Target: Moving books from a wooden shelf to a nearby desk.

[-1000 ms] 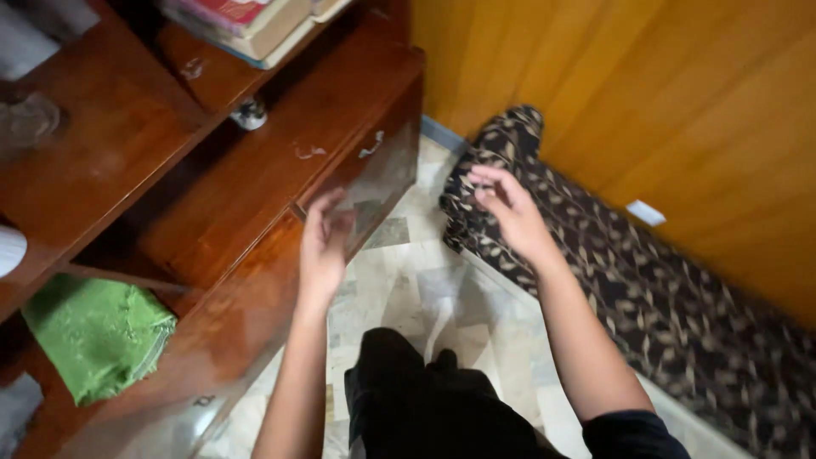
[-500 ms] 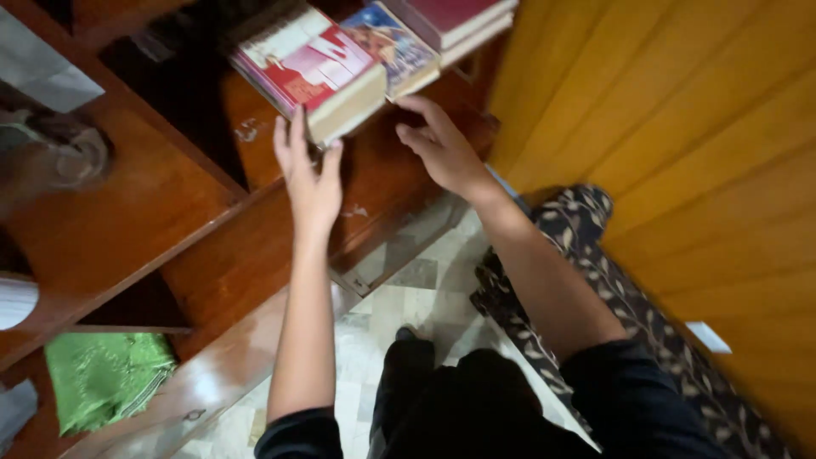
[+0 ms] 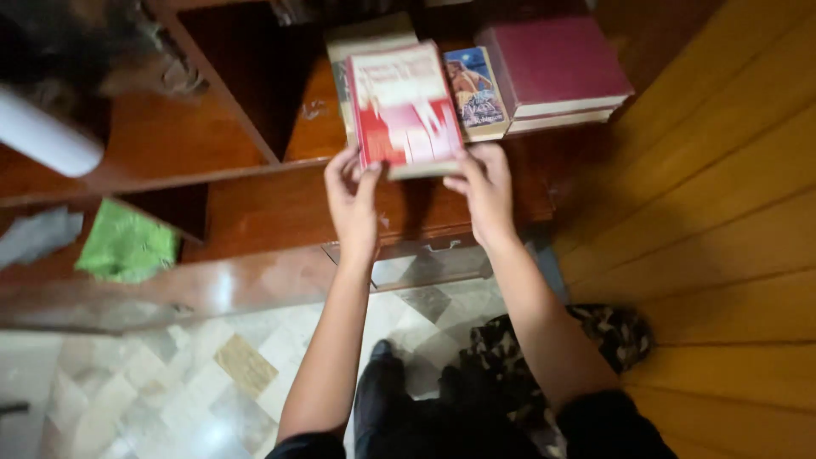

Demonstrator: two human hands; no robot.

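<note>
Both hands had risen from the drawer front to the shelf (image 3: 255, 183). The left hand (image 3: 353, 191) and right hand (image 3: 484, 187) each closed a grip on the red-and-white book (image 3: 404, 106), atop its stack beside the maroon books (image 3: 552, 72).

Dark wooden shelving (image 3: 255, 200) (glossy) above pale marble floor (image 3: 170, 382), wood-panelled wall (image 3: 722, 212).

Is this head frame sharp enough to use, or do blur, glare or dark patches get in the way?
Head view: motion blur smears the cover of the red and white book held by the left hand and right hand; glare shines on the marble floor; the upper shelf recess is dark.
</note>
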